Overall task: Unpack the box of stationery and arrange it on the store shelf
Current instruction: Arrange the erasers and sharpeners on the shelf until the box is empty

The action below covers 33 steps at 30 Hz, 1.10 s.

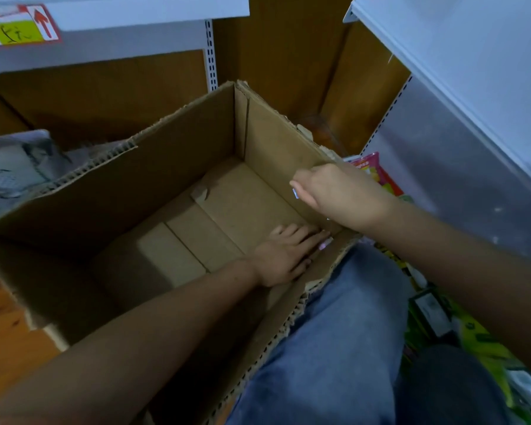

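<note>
A brown corrugated cardboard box (pixel 178 179) with ragged, torn-off top edges stands open on the wood-grain floor (pixel 3 326), between white metal shelves (pixel 460 56). Its flat bottom flaps lie bare. The left hand (pixel 288 256) reaches deep into the box's near right corner, fingers straight and spread flat against the bottom, holding nothing. The right hand (pixel 334 191) curls its fingers over the rim of the right wall, gripping it. Glossy colourful stationery packets (pixel 377 176) lie on the floor just beside that wall.
</note>
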Tool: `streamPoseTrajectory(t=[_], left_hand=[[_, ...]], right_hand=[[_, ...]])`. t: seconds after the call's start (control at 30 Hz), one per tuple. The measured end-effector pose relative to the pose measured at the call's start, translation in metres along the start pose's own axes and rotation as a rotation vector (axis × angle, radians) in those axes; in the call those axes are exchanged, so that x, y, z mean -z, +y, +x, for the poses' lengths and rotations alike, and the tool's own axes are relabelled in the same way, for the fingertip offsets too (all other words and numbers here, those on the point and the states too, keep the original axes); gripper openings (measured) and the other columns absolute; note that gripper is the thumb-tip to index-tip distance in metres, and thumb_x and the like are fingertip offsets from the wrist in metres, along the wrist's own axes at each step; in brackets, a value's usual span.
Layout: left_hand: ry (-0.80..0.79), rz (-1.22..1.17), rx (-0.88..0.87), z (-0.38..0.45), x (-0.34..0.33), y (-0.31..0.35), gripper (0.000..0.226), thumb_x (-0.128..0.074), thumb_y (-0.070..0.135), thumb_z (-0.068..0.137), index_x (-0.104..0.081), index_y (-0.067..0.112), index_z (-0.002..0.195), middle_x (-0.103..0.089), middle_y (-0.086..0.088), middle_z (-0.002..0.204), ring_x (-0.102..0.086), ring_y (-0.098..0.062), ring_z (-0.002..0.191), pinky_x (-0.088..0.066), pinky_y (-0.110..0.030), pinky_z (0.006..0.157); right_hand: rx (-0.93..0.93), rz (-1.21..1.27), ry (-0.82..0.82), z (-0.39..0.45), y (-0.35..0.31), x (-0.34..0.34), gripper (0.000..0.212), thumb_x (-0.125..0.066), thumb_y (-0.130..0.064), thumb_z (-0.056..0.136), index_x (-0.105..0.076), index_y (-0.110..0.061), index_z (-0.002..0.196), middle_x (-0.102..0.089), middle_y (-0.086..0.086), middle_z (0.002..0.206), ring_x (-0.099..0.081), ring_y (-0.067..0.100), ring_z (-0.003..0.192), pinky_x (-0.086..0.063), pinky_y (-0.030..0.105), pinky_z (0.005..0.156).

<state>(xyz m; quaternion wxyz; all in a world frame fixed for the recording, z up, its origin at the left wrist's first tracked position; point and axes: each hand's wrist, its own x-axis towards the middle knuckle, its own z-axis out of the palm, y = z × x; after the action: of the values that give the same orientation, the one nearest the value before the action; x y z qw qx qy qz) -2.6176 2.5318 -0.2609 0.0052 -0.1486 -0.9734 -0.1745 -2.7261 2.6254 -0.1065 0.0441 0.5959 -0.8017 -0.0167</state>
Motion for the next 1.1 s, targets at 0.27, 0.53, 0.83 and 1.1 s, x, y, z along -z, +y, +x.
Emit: streamPoseTrajectory(t=[0.27, 0.53, 0.83, 1.1], left_hand=[[0.119, -0.03, -0.146, 0.017, -0.008, -0.001, 0.023, -0.047, 0.017, 0.1, -0.057, 0.004, 0.115, -0.057, -0.017, 0.114, -0.055, -0.031, 0.094, -0.045, -0.04, 0.083], [-0.002, 0.158, -0.163, 0.014, -0.001, -0.004, 0.038, -0.038, 0.016, 0.1, -0.05, -0.001, 0.132, -0.053, -0.021, 0.12, -0.051, -0.032, 0.096, -0.048, -0.041, 0.08], [-0.421, 0.254, 0.095, -0.023, 0.12, -0.073, 0.041, -0.03, 0.04, 0.106, -0.047, 0.01, 0.129, -0.047, -0.015, 0.132, -0.05, -0.027, 0.114, -0.042, -0.039, 0.098], [0.162, 0.01, 0.546, -0.066, 0.236, -0.107, 0.021, -0.041, 0.039, 0.103, -0.056, 0.025, 0.104, -0.056, 0.013, 0.093, -0.055, -0.002, 0.084, -0.04, -0.02, 0.069]], right_hand=[[0.033, -0.075, -0.086, 0.002, -0.001, 0.001, 0.033, -0.035, -0.025, 0.105, -0.058, -0.006, 0.091, -0.046, 0.004, 0.062, -0.054, 0.029, 0.054, -0.03, 0.033, 0.046], [-0.051, -0.086, -0.149, 0.009, -0.005, 0.006, 0.035, -0.026, -0.027, 0.107, -0.054, -0.007, 0.107, -0.051, 0.004, 0.075, -0.058, 0.027, 0.07, -0.034, 0.033, 0.057], [-0.397, 0.097, -0.098, 0.048, 0.001, 0.004, 0.023, -0.039, -0.021, 0.104, -0.057, -0.008, 0.102, -0.056, 0.009, 0.081, -0.054, 0.025, 0.072, -0.036, 0.029, 0.057], [-0.488, 0.433, 0.211, 0.097, -0.011, 0.014, 0.032, -0.038, -0.027, 0.105, -0.058, -0.013, 0.085, -0.054, -0.003, 0.07, -0.047, 0.007, 0.056, -0.031, 0.02, 0.051]])
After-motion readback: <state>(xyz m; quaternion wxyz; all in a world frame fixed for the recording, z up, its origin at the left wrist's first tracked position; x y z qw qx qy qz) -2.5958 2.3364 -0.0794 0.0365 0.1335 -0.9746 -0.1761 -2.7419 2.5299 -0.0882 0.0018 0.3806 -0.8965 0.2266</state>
